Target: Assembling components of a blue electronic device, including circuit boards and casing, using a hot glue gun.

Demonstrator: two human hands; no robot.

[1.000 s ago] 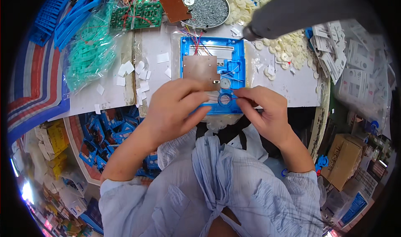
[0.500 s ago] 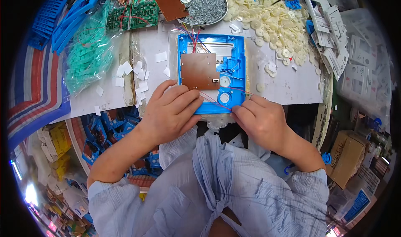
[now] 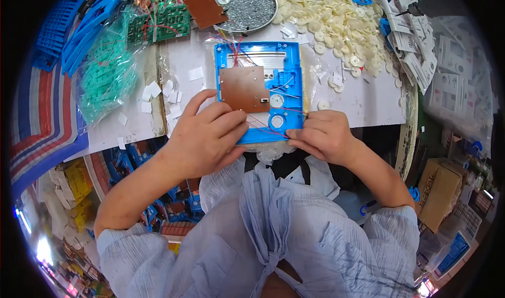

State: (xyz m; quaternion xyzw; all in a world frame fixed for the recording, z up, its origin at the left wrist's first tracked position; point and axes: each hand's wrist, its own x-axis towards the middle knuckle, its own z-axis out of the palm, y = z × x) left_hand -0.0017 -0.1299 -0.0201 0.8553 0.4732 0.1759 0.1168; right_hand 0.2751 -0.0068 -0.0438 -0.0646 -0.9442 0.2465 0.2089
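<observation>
A blue plastic casing [image 3: 260, 135] lies open on the padded work surface in front of me. Over its left part sits a brown circuit board [image 3: 241, 88] with a small black switch at its lower right corner. My left hand [image 3: 208, 135] grips the casing's lower left edge, its fingertips by the board's bottom edge. At the lower right corner my right hand [image 3: 326, 135] is closed in a pinch on thin red wires [image 3: 266, 125], which stretch across the casing. Two white round parts, an upper disc [image 3: 276, 101] and a lower ring [image 3: 277, 121], sit right of the board.
Beyond the casing stand a round tray of screws [image 3: 247, 27] and a heap of cream plastic discs [image 3: 331, 19]. Green circuit boards [image 3: 163, 24] and bagged teal parts [image 3: 108, 82] lie left. White panels [image 3: 418, 51] are stacked right. Blue assemblies [image 3: 126, 161] fill a space below the table's left side.
The casing and surroundings appear slightly farther left in view. My right hand stays at the lower right corner with the red wires, its fingers slightly shifted. My left hand keeps its place.
</observation>
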